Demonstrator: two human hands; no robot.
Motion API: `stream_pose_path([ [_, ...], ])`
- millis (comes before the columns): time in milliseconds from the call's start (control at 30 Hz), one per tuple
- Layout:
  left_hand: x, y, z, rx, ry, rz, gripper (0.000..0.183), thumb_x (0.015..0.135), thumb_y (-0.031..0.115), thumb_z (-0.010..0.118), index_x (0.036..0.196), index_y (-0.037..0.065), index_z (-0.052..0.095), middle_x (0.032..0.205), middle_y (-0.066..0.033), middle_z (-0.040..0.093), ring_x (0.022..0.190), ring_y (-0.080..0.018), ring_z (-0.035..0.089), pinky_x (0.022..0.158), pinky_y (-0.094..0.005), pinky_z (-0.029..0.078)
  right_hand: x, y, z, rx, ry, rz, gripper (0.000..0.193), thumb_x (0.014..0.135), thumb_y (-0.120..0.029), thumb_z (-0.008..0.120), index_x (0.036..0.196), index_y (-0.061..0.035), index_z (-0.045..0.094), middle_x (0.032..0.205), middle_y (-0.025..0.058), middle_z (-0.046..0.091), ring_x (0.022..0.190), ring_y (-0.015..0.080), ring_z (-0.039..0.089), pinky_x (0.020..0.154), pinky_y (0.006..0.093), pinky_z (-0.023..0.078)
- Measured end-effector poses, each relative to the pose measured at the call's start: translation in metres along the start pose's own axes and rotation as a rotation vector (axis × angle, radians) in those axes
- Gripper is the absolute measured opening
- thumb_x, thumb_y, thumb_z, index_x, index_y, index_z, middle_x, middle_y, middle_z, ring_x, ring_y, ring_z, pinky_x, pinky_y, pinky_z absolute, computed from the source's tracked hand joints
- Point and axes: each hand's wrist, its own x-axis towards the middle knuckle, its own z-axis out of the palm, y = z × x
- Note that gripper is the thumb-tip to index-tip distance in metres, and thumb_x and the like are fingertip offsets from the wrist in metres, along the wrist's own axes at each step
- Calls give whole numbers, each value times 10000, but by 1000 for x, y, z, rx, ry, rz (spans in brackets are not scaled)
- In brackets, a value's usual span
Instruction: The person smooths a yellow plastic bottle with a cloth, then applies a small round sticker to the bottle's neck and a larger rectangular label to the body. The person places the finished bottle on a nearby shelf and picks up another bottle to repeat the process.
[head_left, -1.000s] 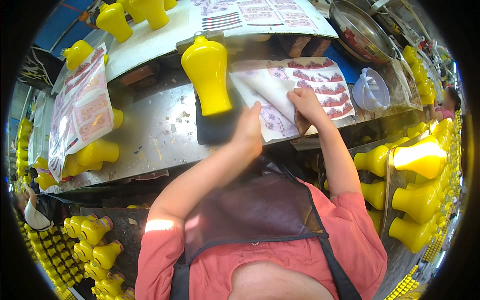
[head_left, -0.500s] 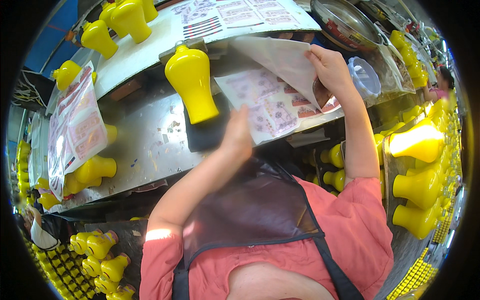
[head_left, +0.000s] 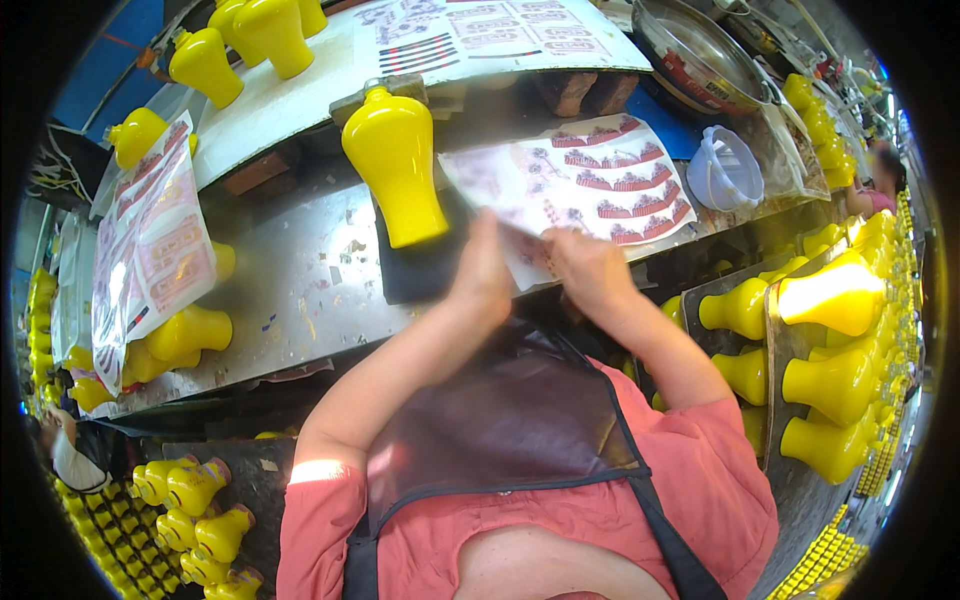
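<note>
A glossy yellow bottle lies with its neck at a metal holder and its base toward me, over a black pad. To its right, a printed decal sheet with red-and-purple patterns is spread on the metal table. My left hand is at the sheet's near left edge, beside the pad, its fingers blurred. Fingers bent together, my right hand pinches the sheet's near edge close to the left hand.
Several yellow bottles stand on a white raised board at the back. Another decal sheet hangs at the left. A clear plastic tub and a round metal pan sit at the right. Racks of yellow bottles flank me.
My right hand has come down and left from the far right corner, letting go of the lifted white sheet, which no longer covers the prints. My left hand stays near the same edge.
</note>
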Motion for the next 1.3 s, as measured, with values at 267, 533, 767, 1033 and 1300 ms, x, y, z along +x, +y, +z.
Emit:
stream_pose_path([
  [267, 1, -2, -2, -10, 6, 54, 450, 1131, 360, 337, 1408, 23, 451, 1335, -145, 605, 1213, -280, 612, 1047, -452, 486, -33, -9, 26, 21, 34, -25, 305, 872, -172, 692, 1158, -110, 607, 953, 168, 640, 743, 373, 679, 621, 476, 561],
  [533, -3, -2, 0, 215, 24, 111, 512, 1043, 135, 492, 1519, 51, 322, 1431, -177, 507, 1261, -306, 553, 1073, -448, 462, -24, -3, 45, 54, 93, -146, 311, 786, -16, 689, 1054, -83, 544, 849, 157, 560, 688, 374, 628, 567, 456, 521],
  [767, -7, -8, -7, 340, -34, 187, 769, 969, 112, 550, 1626, 61, 152, 1518, -194, 420, 1369, -307, 457, 1129, -431, 406, -17, -8, 57, 103, 109, -85, 303, 778, -21, 699, 1040, -66, 552, 877, 166, 583, 712, 387, 632, 583, 466, 525],
  [1033, -49, 11, -10, 1379, -119, 792, 829, 900, 209, 720, 1587, 7, 303, 1586, -309, 330, 1504, -429, 322, 1213, -425, 303, -10, -21, 47, 147, -159, 45, 244, 873, -194, 668, 1061, -64, 581, 1030, 211, 607, 867, 429, 663, 717, 525, 546],
  [1300, -106, 95, -17, 806, -173, 567, 313, 978, 22, 584, 1286, 7, 635, 1248, -103, 689, 1202, -175, 617, 1073, -335, 457, 8, -12, 14, 437, -258, 116, 385, 853, -167, 774, 1203, -58, 658, 1102, 114, 705, 857, 251, 682, 760, 365, 550],
])
